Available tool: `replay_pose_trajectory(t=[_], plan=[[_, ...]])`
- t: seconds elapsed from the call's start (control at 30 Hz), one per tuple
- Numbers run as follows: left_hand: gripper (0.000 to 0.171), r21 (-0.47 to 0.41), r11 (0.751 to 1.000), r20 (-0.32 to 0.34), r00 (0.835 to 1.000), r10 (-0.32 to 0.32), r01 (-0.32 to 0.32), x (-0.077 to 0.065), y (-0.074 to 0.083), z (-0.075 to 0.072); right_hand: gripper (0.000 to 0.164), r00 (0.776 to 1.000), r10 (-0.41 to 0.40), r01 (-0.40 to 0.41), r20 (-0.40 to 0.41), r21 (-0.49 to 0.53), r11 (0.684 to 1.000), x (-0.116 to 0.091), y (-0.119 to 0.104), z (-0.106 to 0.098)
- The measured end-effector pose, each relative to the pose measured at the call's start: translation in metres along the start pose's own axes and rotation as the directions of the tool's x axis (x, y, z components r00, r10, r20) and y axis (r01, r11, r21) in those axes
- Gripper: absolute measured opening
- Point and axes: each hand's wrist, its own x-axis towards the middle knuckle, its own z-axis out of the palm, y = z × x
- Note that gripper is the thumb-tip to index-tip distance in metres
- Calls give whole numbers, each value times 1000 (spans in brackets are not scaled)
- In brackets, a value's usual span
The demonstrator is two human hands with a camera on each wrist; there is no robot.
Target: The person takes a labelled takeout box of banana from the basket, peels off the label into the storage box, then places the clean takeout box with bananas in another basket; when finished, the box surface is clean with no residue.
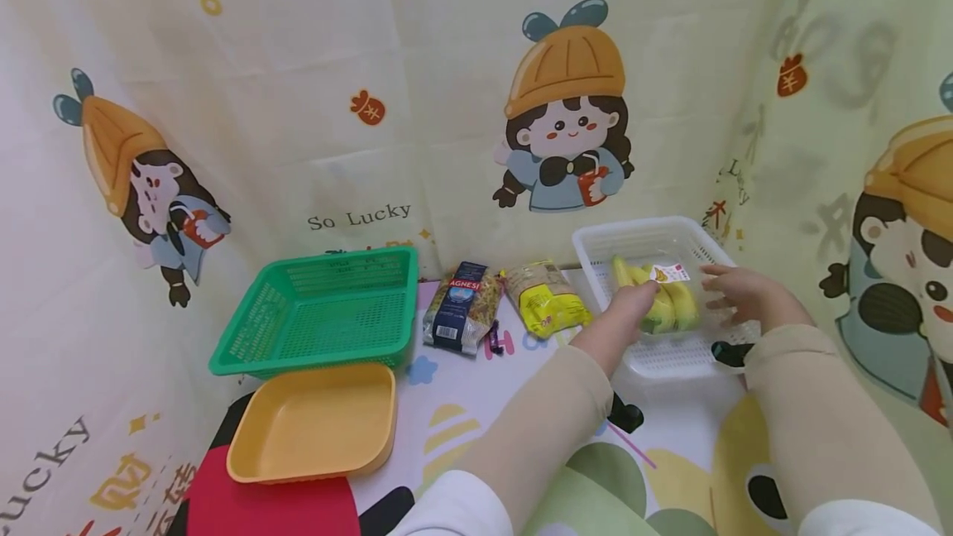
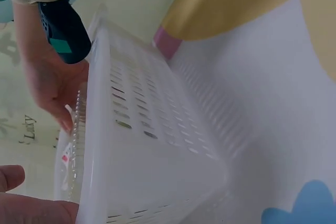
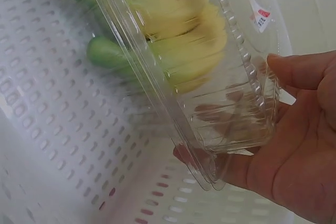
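Observation:
A clear plastic box of bananas, with a white and red label on its lid, is over the white basket at the right. My right hand grips one end of the box, thumb at the lid side and fingers curling underneath. At the opposite end, my left hand holds the box, its thumb overlapping the bananas in the head view. In the left wrist view, a left finger lies at the basket's rim, and the box's ridged edge rises above that rim. Most of the left fingers are hidden.
Left of the basket lie a yellow-labelled bag and an Agnesi pasta bag, with a small dark purple item beside it. Farther left, a green basket stands behind an orange tray. A printed curtain hangs behind.

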Motion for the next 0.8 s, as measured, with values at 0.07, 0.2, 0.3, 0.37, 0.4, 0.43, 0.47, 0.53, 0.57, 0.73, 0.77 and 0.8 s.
replay_pose_trajectory(t=[0.07,0.2,0.3,0.37,0.4,0.43,0.47,0.53,0.57,0.73,0.77,0.8], plan=[[57,2,1000,9,1000,-13,13,1,-2,-3,65,1000,-12,12,8,1,1000,1,-2,1],[56,2,1000,19,1000,-9,9,0,0,-8,65,999,-37,37,-3,-29,999,1,-6,-1],[59,16,1000,31,999,25,-25,-5,6,-10,64,997,-74,73,-22,-60,996,-2,-13,-4],[66,35,998,53,997,48,-50,-9,12,-14,64,994,-107,103,-33,-85,991,-6,-19,-6],[69,42,997,66,996,58,-61,-13,15,-17,63,991,-124,120,-39,-104,987,-10,-23,-7],[73,54,996,84,994,68,-72,-16,18,-20,63,989,-141,135,-44,-116,984,-14,-26,-7],[74,67,994,105,991,78,-85,-19,21,-23,63,986,-159,151,-50,-127,980,-18,-29,-7],[77,110,987,146,984,100,-116,-25,27,-30,63,979,-195,183,-63,-154,971,-26,-36,-7],[76,135,981,161,980,114,-137,-28,30,-34,63,975,-211,197,-71,-168,966,-30,-39,-6],[77,287,932,157,970,184,-223,-34,41,-51,67,956,-273,248,-108,-203,947,-46,-53,4],[77,303,924,148,970,195,-232,-34,42,-56,68,953,-281,255,-116,-200,946,-48,-55,8],[77,318,916,140,968,209,-244,-34,42,-60,69,949,-292,266,-122,-195,944,-50,-58,13]])
